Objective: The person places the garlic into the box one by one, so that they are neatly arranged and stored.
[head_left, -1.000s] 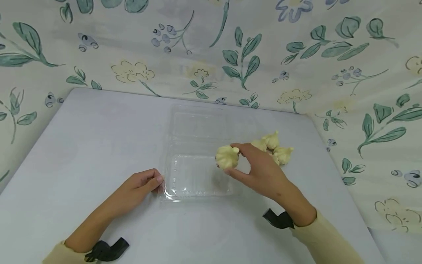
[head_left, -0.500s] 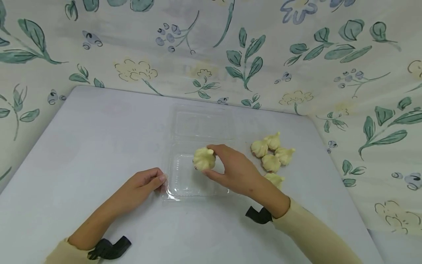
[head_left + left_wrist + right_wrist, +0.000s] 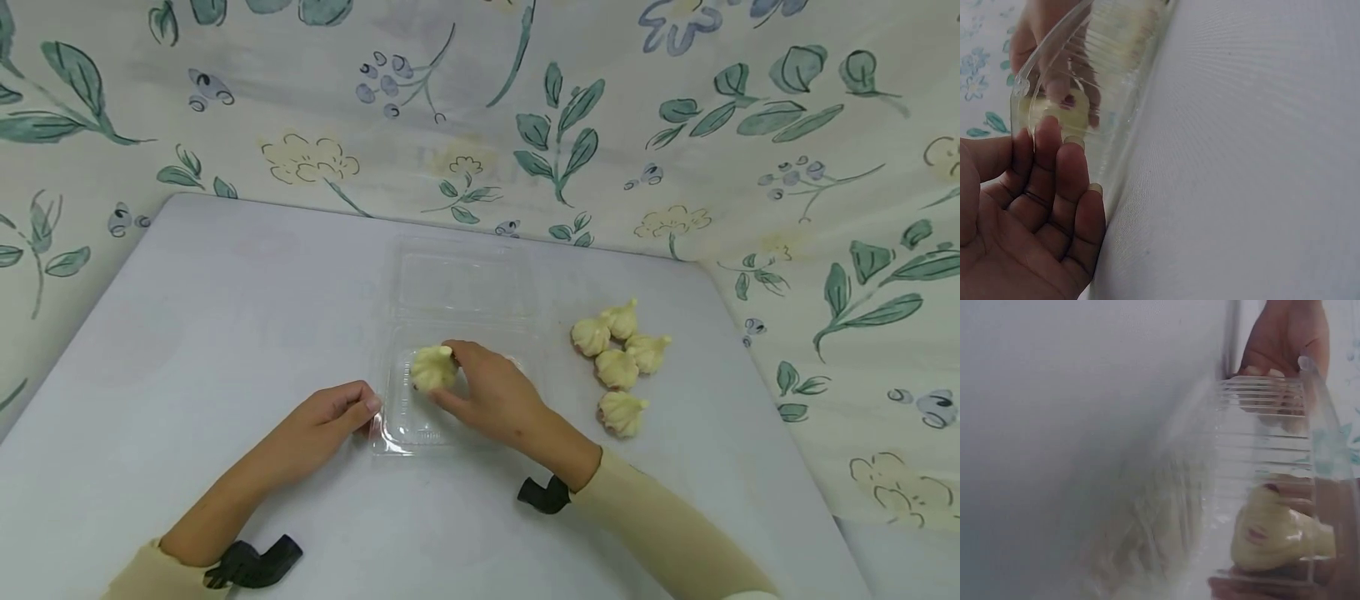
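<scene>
Pale-yellow ridged garlic bulb (image 3: 431, 370) is pinched at its sides by the right hand (image 3: 498, 396) within the near half of the clear rectangular plastic box (image 3: 393, 452); the left hand (image 3: 324, 427) pinches the box's left rim, probably steadying it.

Downward head view; close wrist views, seemingly through the container (image 3: 1263, 447)

In front of me, the right hand (image 3: 497, 393) grips one garlic bulb (image 3: 431, 370) within the outline of the clear box (image 3: 392, 444); the left hand (image 3: 324, 425) holds the box's left edge. Five other bulbs (image 3: 617, 370) lie on the bench (image 3: 262, 317).
</scene>
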`<state>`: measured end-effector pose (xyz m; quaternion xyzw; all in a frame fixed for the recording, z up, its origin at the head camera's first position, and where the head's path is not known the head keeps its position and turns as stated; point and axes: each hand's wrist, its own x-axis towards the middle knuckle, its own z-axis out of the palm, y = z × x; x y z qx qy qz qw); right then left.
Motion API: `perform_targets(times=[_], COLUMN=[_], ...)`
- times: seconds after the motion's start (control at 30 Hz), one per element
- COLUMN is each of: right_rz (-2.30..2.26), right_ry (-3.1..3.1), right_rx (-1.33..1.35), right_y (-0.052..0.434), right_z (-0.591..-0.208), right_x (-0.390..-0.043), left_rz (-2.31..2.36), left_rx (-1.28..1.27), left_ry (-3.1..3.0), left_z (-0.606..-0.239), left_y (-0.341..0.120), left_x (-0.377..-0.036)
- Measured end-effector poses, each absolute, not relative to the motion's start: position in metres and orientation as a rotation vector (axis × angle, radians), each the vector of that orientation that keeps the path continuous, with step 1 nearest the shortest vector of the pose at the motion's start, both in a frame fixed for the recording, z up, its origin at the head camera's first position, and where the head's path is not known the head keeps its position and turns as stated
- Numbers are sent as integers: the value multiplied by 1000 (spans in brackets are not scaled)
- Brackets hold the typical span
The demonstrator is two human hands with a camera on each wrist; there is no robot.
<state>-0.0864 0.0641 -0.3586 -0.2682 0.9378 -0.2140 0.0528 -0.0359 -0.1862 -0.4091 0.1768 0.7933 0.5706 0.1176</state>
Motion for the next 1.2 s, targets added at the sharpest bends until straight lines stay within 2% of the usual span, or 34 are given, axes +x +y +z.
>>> perform_targets(times=[0.47,1.2], right_rz=[-389,-442], right_ry=[2955,3013], right_rx=[-728,-729], right_y=[45,42], right_z=[-368,-380], right_x=[-91,-95], left_rz=[1648,1672], left_rx=[459,474], left_ry=[2333,2346], left_z=[-411,-416], left_y=[-182,-181], left_x=[-38,-38])
